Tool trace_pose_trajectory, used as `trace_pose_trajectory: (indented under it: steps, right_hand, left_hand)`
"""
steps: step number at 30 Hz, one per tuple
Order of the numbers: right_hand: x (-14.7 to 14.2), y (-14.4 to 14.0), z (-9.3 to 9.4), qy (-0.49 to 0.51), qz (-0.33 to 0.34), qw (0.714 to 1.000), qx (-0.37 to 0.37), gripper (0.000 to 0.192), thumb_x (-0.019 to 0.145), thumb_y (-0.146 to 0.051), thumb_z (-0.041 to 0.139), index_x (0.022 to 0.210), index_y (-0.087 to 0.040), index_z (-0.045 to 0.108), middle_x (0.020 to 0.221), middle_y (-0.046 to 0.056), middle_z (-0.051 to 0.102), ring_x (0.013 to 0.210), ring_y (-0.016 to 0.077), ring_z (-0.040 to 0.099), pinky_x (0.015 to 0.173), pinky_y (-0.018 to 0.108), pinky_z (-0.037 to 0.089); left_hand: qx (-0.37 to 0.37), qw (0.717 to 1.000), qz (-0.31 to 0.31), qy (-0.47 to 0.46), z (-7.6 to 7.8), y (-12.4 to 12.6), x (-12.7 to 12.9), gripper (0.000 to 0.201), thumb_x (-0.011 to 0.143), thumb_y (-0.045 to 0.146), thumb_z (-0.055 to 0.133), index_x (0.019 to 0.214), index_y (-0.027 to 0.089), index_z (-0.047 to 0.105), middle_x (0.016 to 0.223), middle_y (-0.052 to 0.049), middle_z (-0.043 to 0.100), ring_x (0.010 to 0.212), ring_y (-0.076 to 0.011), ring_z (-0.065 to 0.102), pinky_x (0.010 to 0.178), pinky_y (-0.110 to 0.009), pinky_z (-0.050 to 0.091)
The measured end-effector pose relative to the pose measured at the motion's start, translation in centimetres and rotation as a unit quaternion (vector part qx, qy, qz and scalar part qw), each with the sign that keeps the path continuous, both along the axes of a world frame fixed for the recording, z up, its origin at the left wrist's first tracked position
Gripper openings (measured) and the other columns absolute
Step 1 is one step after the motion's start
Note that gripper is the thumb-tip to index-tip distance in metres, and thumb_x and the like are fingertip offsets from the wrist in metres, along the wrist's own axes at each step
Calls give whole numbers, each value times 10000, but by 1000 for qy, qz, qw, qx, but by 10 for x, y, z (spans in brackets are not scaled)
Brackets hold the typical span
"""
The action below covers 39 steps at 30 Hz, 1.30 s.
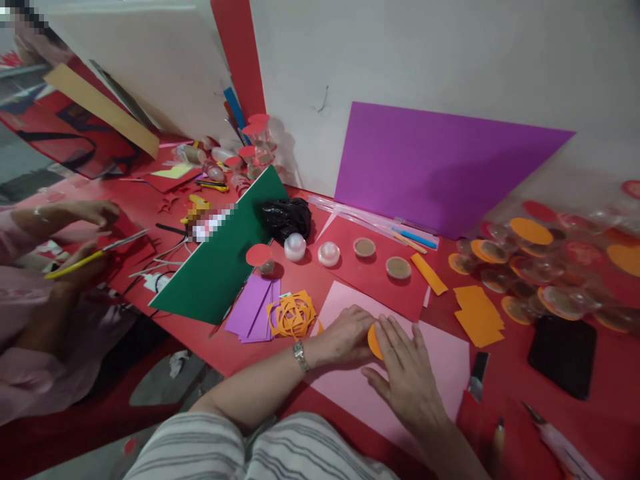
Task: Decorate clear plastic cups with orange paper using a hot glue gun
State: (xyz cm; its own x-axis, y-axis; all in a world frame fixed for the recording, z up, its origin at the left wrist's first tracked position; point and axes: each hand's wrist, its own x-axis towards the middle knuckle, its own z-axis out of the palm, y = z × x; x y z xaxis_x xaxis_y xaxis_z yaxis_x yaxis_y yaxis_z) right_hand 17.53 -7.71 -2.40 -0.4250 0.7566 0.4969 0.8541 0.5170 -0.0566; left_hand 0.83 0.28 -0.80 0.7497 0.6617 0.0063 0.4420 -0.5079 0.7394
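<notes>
An orange paper disc [375, 343] is between my two hands, above a pink sheet [340, 380]. My left hand [349, 335], with a watch at the wrist, is closed at the disc's left edge; its fingertips are partly hidden. Stretched out flat, my right hand [404, 370] lies over the disc's right side and covers much of it. Beyond the hands, a red sheet [350, 263] carries two small cups of brown filling [399, 268] and a clear dome piece [329, 254]. Orange paper offcuts [294, 315] lie beside purple paper pieces [254, 310] on the left.
A green board [220, 260] stands at the left beside a black plastic bag [287, 219]. Stacked clear pieces with discs [530, 267], a black pouch [563, 355] and a cutter [479, 377] occupy the right. Another person's hand holds yellow scissors [80, 263] at far left.
</notes>
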Motion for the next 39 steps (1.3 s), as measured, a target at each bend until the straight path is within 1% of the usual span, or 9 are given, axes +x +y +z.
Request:
trace_pose_trajectory:
  steps: [3, 5, 10, 15, 21, 27, 32, 35, 39]
  right_hand:
    - [1, 0, -1, 1, 3, 1000, 8, 721, 1035, -465, 419, 1586, -32, 245, 1398, 251, 602, 1384, 303, 523, 1256, 553, 178]
    - [1, 0, -1, -3, 1, 1000, 16, 707, 1034, -459, 430, 1573, -29, 275, 1389, 248, 610, 1372, 299, 536, 1255, 543, 195]
    - [-3, 1, 0, -12, -8, 1000, 24, 653, 1031, -404, 458, 1544, -24, 323, 1374, 240, 623, 1342, 289, 563, 1241, 527, 250]
    - [-3, 0, 2, -18, -10, 1000, 22, 680, 1024, -410, 467, 1548, -4, 313, 1386, 255, 609, 1365, 302, 540, 1255, 538, 202]
    - [-3, 0, 2, -31, -13, 999, 24, 681, 1044, -460, 392, 1552, -19, 292, 1395, 247, 607, 1332, 305, 567, 1248, 566, 188]
    - [-6, -1, -4, -2, -16, 1000, 19, 688, 1032, -430, 448, 1582, -66, 254, 1416, 223, 599, 1332, 292, 572, 1231, 541, 259]
    - [-5, -1, -7, 21, -16, 1000, 17, 701, 1041, -444, 411, 1606, -88, 199, 1408, 212, 610, 1319, 288, 586, 1236, 546, 245]
    - [-3, -1, -4, 20, -17, 1000, 18, 718, 1047, -474, 373, 1606, -60, 193, 1383, 223, 624, 1328, 297, 576, 1238, 549, 234]
    - [-3, -1, -1, 16, -23, 999, 22, 733, 1044, -467, 393, 1605, -42, 189, 1376, 238, 623, 1353, 308, 554, 1228, 552, 259]
  left_hand:
    - [-28, 999, -19, -1, 6, 2, -2, 146, 835, 211, 686, 844, 196, 541, 893, -27, 630, 887, -192, 547, 893, -315, 437]
    - [-37, 999, -22, 3, 6, 2, -3, 149, 813, 190, 691, 843, 195, 546, 877, -23, 627, 887, -196, 543, 898, -318, 439]
    - [-3, 1000, 9, 10, -6, -2, -1, 301, 811, 329, 768, 994, 179, 582, 1065, -90, 624, 1008, -246, 536, 941, -376, 440]
    - [6, 999, 28, 17, -13, -5, 0, 286, 824, 333, 755, 982, 176, 576, 1066, -93, 615, 983, -239, 531, 919, -372, 445]
    - [1, 1000, -3, -7, -7, -2, -2, 123, 858, 225, 661, 911, 194, 554, 938, -43, 617, 934, -211, 538, 918, -346, 438]
    - [9, 1000, 21, 19, -7, -4, -1, 305, 800, 267, 753, 1026, 170, 573, 1107, -101, 614, 1010, -243, 528, 921, -371, 453]
    - [17, 999, 20, 32, -4, -4, 0, 232, 849, 278, 706, 1012, 177, 577, 1063, -92, 630, 983, -238, 542, 908, -370, 452]
    - [23, 1000, 8, 13, -3, -2, -2, 208, 866, 282, 678, 1015, 175, 581, 1041, -88, 647, 986, -236, 556, 934, -375, 442]
    - [30, 999, -4, -9, -4, 1, -4, 195, 874, 250, 650, 1042, 171, 590, 1046, -94, 655, 1001, -239, 559, 954, -375, 435]
